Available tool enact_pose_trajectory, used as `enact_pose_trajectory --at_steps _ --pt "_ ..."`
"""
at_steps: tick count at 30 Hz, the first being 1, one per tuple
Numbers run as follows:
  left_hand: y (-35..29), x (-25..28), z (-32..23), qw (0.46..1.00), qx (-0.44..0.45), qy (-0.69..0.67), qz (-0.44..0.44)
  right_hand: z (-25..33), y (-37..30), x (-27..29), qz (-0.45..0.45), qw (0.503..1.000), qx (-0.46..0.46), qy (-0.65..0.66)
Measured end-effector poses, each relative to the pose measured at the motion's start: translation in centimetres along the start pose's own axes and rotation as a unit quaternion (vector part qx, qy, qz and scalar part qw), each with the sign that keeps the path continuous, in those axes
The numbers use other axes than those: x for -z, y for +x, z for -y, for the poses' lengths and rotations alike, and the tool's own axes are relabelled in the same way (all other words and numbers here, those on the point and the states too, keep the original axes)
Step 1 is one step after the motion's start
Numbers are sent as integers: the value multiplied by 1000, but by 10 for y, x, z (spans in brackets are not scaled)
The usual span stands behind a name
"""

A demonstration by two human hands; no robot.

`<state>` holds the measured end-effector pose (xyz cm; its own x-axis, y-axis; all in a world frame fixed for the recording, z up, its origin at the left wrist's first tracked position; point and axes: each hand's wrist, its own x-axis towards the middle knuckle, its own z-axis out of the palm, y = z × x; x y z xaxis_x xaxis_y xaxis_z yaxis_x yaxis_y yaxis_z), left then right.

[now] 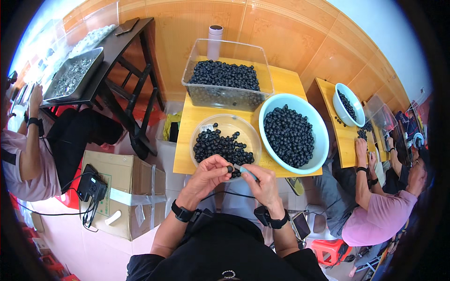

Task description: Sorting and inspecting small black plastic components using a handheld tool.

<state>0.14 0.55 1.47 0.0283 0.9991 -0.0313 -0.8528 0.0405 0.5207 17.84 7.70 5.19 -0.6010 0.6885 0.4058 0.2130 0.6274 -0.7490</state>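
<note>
My left hand (pixel 209 176) pinches one black round bead (pixel 229 169) between thumb and fingertips. In my right hand (pixel 264 185) is a small tool with a light-blue handle (pixel 247 173); its short grey tip points at the bead, and I cannot tell whether they touch. Both hands are over the near rim of a shallow clear round tub (pixel 255 140), which holds many loose black beads (pixel 218 146). To its right stands a light-blue basin (pixel 320 136) heaped with similar black beads (pixel 288 136). Behind the tub, a clear rectangular bin (pixel 225 99) holds more of them.
The yellow table (pixel 183 159) carries these containers and a pale thermos (pixel 215 40) behind the bin. Left of me stands a taped cardboard box (pixel 112 187) with a black adapter (pixel 91 185) and cables. People work at a dark table (pixel 117 54) and another yellow table (pixel 344 145).
</note>
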Motion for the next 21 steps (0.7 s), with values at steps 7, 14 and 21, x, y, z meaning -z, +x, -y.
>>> enact_pose_trajectory --at_steps 7,14,21 --pt "-3 -5 -1 999 -9 17 -29 16 0 3 58 998 7 -34" --pt "-4 -3 -1 1000 -4 21 -19 12 0 2 45 999 4 -19" --pt "-11 -3 -4 998 17 45 -34 -10 -1 6 7 994 -86 -60"
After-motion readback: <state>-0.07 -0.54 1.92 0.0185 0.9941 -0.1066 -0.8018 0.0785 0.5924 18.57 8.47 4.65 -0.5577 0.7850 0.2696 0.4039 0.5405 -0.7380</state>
